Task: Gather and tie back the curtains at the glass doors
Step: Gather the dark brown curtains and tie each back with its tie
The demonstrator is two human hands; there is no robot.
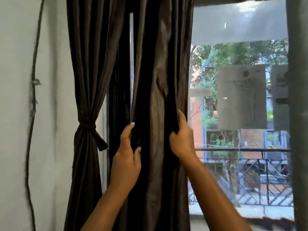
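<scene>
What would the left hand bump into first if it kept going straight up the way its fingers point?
Probably just more of the dark brown curtain panel that the left hand grips; its fingers point up along the folds. Depth is unclear, so the narrow bright gap might lie in its line.

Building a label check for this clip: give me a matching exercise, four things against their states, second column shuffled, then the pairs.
Things:
1. Dark brown fabric curtain panel by the wall
2. Dark brown fabric curtain panel at centre
3. Left hand
4. Black metal balcony railing

States:
A. Gripping a curtain's left edge
B. Outside, behind the glass
C. Already tied back with a knotted band
D. Loose, held by both hands

Pairs: 1-C, 2-D, 3-A, 4-B
</scene>
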